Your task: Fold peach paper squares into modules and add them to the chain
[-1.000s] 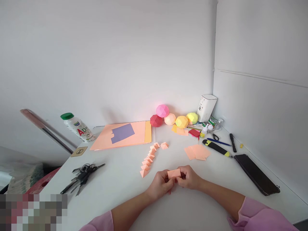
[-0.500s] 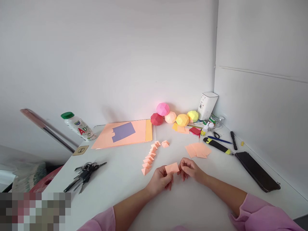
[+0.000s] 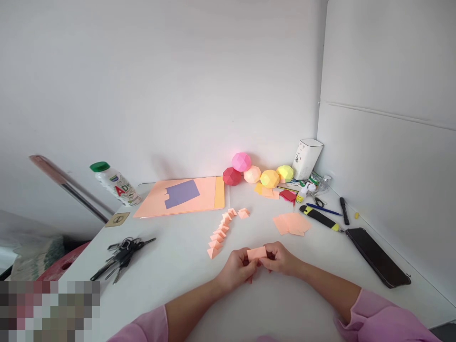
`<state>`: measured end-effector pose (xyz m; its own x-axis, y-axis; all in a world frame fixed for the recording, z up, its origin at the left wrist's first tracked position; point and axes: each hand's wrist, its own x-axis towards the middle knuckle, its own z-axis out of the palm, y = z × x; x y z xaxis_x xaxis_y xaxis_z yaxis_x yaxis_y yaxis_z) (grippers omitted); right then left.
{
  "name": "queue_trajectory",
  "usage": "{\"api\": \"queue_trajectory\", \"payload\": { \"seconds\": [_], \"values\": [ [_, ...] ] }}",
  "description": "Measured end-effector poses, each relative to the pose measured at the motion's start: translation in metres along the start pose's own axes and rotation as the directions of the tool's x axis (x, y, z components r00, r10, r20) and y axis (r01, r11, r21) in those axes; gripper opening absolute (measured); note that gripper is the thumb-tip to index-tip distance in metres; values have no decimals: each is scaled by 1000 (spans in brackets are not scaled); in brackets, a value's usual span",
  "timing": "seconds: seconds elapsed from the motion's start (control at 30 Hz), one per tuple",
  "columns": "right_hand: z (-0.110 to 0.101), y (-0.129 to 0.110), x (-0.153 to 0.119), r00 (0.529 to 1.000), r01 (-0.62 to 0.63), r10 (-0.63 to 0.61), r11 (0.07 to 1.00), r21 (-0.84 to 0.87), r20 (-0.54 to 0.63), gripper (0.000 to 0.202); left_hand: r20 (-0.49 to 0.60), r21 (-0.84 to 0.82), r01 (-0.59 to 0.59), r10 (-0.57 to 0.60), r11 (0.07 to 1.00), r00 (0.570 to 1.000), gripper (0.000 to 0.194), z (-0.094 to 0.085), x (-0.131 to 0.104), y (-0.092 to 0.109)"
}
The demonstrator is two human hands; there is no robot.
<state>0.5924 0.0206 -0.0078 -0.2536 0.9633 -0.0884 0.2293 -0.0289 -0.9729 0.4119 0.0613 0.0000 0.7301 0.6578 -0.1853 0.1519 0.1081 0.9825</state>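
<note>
A small folded piece of peach paper [image 3: 257, 253] is held between both hands above the white table. My left hand [image 3: 235, 271] grips its left end, thumb in front. My right hand [image 3: 280, 258] pinches its right end between thumb and fingers. Beyond my left hand, a row of folded peach paper pieces [image 3: 218, 234] runs away from me, with a separate folded piece [image 3: 243, 213] at its far end. Flat peach paper squares [image 3: 292, 223] lie overlapping beyond my right hand.
At the back are faceted paper balls [image 3: 252, 174] and peach sheets [image 3: 149, 202] with a purple paper piece [image 3: 182, 194]. Keys [image 3: 123, 256] and a white bottle [image 3: 116, 185] stand left. A utility knife [image 3: 320, 218], a glue bottle [image 3: 301, 194] and a black phone [image 3: 377, 256] are right.
My right hand has moved in to the left and now grips the paper's right end. The paper has turned from tilted to nearly level. The view has shifted slightly.
</note>
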Motion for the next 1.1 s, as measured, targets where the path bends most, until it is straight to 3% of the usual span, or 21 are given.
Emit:
{"api": "queue_trajectory", "payload": {
  "seconds": [0.2,0.6,0.9,1.1],
  "values": [
    [-1,-2,-1,1000,-27,27,998,51,-8,10,-22,26,13,-12,1000,1000,19,2,-1,6],
    [-5,4,0,999,-31,35,982,185,-19,10,-34,-76,-10,7,997,999,23,-3,1,-10],
    [-7,4,0,1000,0,-1,983,182,1,10,-33,-156,-50,45,987,998,24,-4,-1,-7],
    [-5,5,-2,1000,-14,13,997,80,17,11,-49,-197,-58,49,979,998,32,0,-1,-2]
  ]
}}
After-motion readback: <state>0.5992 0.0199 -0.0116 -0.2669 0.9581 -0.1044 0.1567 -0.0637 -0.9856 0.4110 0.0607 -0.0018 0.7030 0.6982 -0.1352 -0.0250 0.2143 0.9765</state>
